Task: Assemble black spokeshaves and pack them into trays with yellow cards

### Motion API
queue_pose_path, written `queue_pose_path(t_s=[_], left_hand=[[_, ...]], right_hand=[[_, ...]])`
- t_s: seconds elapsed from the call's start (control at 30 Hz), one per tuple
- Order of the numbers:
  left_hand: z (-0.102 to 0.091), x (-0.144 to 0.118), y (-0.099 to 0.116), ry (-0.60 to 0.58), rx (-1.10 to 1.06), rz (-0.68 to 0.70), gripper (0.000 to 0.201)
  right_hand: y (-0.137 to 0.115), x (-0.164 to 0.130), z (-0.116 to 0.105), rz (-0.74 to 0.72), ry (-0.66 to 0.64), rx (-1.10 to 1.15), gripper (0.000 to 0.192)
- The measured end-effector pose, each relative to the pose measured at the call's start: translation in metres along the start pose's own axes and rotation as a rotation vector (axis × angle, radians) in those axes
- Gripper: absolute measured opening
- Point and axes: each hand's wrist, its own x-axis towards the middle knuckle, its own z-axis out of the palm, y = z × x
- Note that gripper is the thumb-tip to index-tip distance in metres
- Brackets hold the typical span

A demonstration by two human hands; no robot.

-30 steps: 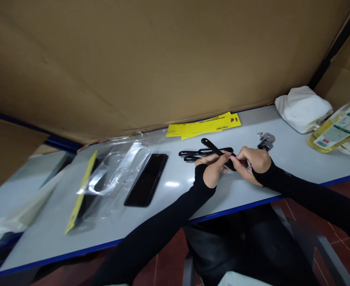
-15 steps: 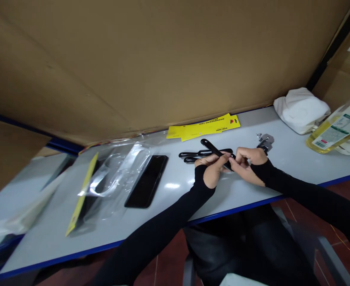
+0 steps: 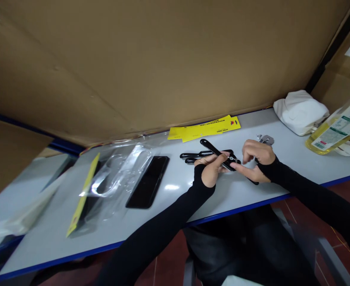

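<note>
My left hand [image 3: 212,169] grips a long black tool handle [image 3: 213,149] and holds it slanted just above the grey table [image 3: 175,186]. My right hand [image 3: 254,159] works at the lower end of that same handle, its fingertips pinching a small shiny part there. Two more black handles [image 3: 195,155] lie flat on the table just behind my left hand. Small grey metal parts [image 3: 265,139] rest beyond my right hand. Both my arms wear black sleeves.
A black phone [image 3: 147,180] lies left of my hands, beside clear plastic packaging [image 3: 118,174] with a yellow card edge [image 3: 82,196]. Yellow cards [image 3: 204,127] lie by the cardboard wall [image 3: 163,59]. A white cloth [image 3: 300,111] and an oil bottle [image 3: 335,129] sit at the right.
My right hand has loosened its wrap on the handle and its fingers have lifted and spread, so only the fingertips meet the handle's end. My left hand stays put.
</note>
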Motion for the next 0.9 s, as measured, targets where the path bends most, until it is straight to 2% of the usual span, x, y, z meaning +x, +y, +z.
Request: queue_pose_path(t_s=[0.07, 0.13, 0.23, 0.4, 0.57, 0.6, 0.67, 0.77, 0.83, 0.9], left_hand=[[0.0, 0.0009, 0.0017, 0.01, -0.023, 0.012, 0.024], [-0.001, 0.0035, 0.0022, 0.016, -0.046, 0.02, 0.027], [-0.0024, 0.006, 0.0021, 0.031, -0.046, 0.03, 0.029], [-0.0016, 0.0036, 0.0003, 0.025, -0.026, 0.038, 0.028], [-0.0022, 0.0063, -0.0061, 0.015, -0.017, 0.032, 0.029], [-0.0025, 0.0072, -0.0069, 0.012, -0.017, 0.031, 0.03], [-0.003, 0.0087, -0.0074, 0.008, -0.014, 0.032, 0.03], [-0.0032, 0.0095, -0.0066, 0.017, -0.015, 0.035, 0.029], [-0.0031, 0.0092, -0.0059, 0.021, -0.022, 0.039, 0.029], [-0.003, 0.0087, -0.0054, 0.018, -0.024, 0.041, 0.029]], right_hand=[[-0.0011, 0.0002, -0.0013, -0.034, 0.01, 0.015, 0.033], [-0.0035, 0.0003, -0.0019, -0.032, 0.029, 0.018, 0.016], [-0.0056, 0.0002, -0.0008, -0.054, 0.03, -0.009, 0.027], [-0.0044, -0.0009, 0.0036, -0.13, -0.02, 0.08, 0.007], [-0.0022, -0.0013, 0.0033, -0.064, 0.054, -0.013, 0.034], [-0.0016, -0.0012, 0.0026, -0.082, 0.054, -0.035, 0.03], [-0.0005, -0.0006, 0.0014, -0.133, 0.044, -0.055, 0.008], [-0.0008, 0.0, 0.0011, -0.145, 0.044, -0.036, 0.025], [-0.0022, -0.0001, 0.0014, -0.109, 0.05, -0.038, 0.012], [-0.0037, -0.0007, 0.0015, -0.1, 0.038, -0.048, 0.02]])
